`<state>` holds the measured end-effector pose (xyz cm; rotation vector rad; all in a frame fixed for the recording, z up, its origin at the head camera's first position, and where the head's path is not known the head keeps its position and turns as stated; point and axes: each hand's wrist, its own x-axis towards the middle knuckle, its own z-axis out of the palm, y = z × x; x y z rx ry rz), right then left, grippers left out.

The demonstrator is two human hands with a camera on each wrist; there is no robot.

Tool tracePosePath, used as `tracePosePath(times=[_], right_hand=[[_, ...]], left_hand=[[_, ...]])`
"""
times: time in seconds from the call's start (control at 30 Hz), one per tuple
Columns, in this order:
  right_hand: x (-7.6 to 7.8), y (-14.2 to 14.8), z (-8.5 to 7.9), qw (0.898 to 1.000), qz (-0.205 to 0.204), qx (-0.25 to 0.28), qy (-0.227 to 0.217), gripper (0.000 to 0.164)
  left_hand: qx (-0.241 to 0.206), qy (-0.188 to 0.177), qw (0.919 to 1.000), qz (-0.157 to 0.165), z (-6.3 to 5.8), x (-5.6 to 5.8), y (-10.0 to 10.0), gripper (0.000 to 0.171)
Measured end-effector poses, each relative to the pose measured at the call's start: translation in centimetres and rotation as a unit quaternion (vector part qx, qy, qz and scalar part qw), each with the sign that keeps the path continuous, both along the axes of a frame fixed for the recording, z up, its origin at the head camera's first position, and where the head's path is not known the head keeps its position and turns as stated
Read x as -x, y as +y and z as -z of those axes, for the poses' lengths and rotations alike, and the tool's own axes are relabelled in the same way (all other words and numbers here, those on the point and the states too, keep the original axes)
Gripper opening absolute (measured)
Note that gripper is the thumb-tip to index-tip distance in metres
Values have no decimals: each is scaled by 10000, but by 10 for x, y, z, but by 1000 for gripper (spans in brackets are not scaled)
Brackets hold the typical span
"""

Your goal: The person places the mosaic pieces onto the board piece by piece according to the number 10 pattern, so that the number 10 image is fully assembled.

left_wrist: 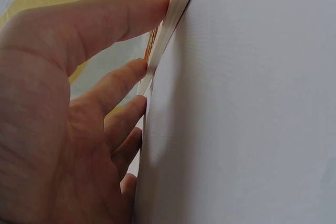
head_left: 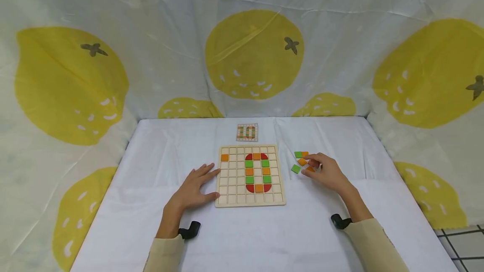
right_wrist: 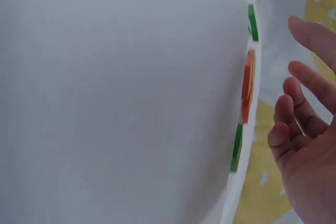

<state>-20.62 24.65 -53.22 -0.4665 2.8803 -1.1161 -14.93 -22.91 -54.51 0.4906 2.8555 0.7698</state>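
Observation:
A square wooden grid board (head_left: 230, 198) lies on the white cloth. Red, orange and green tiles form an oval ring (head_left: 248, 171) in its right half, and a single orange tile (head_left: 224, 157) sits near its upper left corner. My left hand (head_left: 193, 188) has its fingers spread and rests against the board's left side; the left wrist view shows the thumb on the board edge (left_wrist: 178, 3). To the right, my right hand (head_left: 328, 174) hovers by loose green tiles (head_left: 296, 168) and orange tiles (head_left: 302, 161). Its thumb and fingers stand apart, with nothing between them in the right wrist view.
Behind the board lies a small pattern card (head_left: 247, 132) showing a grid with coloured shapes. White cloth (head_left: 242, 238) covers the table. Lemon-printed fabric (head_left: 181, 53) hangs at the back and both sides.

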Motion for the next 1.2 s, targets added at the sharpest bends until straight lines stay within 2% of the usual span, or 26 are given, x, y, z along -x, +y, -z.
tracePosePath(times=[0.2,0.37,0.53,0.73,0.87,1.03,1.2], right_hand=[[-9,42,7,9981,274,-543,-37,46],[-11,58,9,9960,383,-790,-142,47],[-14,62,9,9954,386,-833,-277,45],[-15,62,12,9948,524,-836,-237,31],[-14,60,13,9952,472,-816,-272,25],[-13,57,13,9963,419,-738,-155,23],[-10,48,13,9977,346,-572,141,24]], left_hand=[[-42,15,10000,35,0,0,-1,77],[-60,31,9999,77,-1,1,-2,77],[-92,15,9999,100,-1,2,-2,77],[-147,10,9998,105,1,2,-2,77],[-145,32,9998,112,1,1,-2,77],[-165,35,9998,125,0,1,-2,78],[-136,10,9998,124,1,1,-2,77]])
